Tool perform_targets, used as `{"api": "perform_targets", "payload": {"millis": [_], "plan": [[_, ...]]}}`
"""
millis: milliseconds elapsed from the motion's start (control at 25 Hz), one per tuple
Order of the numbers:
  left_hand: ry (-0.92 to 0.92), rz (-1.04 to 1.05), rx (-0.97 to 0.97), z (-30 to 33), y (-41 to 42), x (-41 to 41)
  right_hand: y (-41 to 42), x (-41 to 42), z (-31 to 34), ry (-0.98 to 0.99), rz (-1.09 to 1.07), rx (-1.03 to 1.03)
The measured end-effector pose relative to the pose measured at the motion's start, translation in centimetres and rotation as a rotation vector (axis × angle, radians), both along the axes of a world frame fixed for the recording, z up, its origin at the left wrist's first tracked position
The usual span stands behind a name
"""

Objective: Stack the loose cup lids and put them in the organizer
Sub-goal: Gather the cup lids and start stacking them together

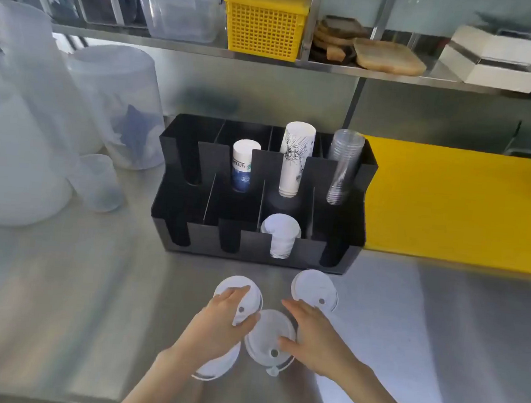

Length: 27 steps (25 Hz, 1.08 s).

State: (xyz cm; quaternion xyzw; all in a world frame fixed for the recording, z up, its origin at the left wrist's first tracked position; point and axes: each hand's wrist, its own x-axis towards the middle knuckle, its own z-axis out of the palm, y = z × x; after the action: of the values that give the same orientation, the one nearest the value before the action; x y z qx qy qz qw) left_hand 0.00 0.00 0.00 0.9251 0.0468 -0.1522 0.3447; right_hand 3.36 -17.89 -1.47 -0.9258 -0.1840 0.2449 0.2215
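Several white cup lids lie loose on the steel counter in front of a black organizer (pixel 255 248). My left hand (pixel 223 320) grips one lid (pixel 250 298) by its rim, thumb on the right edge. A second lid (pixel 271 338) lies in the middle, and my right hand (pixel 313 338) rests its thumb and fingers on its right edge. A third lid (pixel 313 289) lies apart to the upper right. Another lid (pixel 218 364) shows partly under my left forearm. A stack of lids (pixel 280 234) stands in a front slot of the organizer.
The organizer's back row holds a blue-and-white cup stack (pixel 243 164), a printed paper cup stack (pixel 294 159) and clear cups (pixel 343 166). A yellow cutting board (pixel 461 204) lies to the right. Translucent plastic jugs (pixel 73 122) crowd the left. A shelf above carries a yellow basket (pixel 265 23).
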Motion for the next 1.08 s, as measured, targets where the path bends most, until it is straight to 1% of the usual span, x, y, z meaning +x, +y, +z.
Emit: {"api": "perform_targets", "payload": {"millis": [200, 320, 440, 640, 720, 800, 920, 1000, 1080], "plan": [[0.111, -0.106, 0.141, -2.6, -1.3, -1.2, 0.2, -0.7, -1.7, -0.045, 0.082, -0.032], [0.125, -0.135, 0.209, -3.7, -1.6, -1.4, 0.3, -0.9, -2.5, -0.080, 0.106, -0.048], [0.146, -0.144, 0.227, -4.3, -2.1, -1.5, 0.5, -1.0, -3.1, -0.097, 0.080, -0.046], [0.117, -0.098, 0.181, -4.2, -2.5, -1.3, 0.5, -1.0, -3.3, -0.096, -0.012, 0.015], [0.045, -0.044, 0.108, -4.0, -2.5, -1.4, 0.2, -1.0, -3.1, -0.081, -0.067, 0.064], [-0.027, 0.081, -0.060, -3.8, -2.4, -1.4, -0.1, -1.2, -2.8, -0.060, -0.124, 0.122], [-0.069, 0.294, -0.331, -3.5, -2.1, -1.5, 0.2, -1.7, -2.3, -0.057, -0.163, 0.198], [-0.083, 0.416, -0.403, -3.4, -1.9, -1.5, 0.9, -2.2, -1.7, -0.069, -0.156, 0.240], [-0.074, 0.494, -0.394, -3.3, -1.2, -1.7, 1.7, -2.7, -1.3, -0.062, -0.125, 0.273]]}}
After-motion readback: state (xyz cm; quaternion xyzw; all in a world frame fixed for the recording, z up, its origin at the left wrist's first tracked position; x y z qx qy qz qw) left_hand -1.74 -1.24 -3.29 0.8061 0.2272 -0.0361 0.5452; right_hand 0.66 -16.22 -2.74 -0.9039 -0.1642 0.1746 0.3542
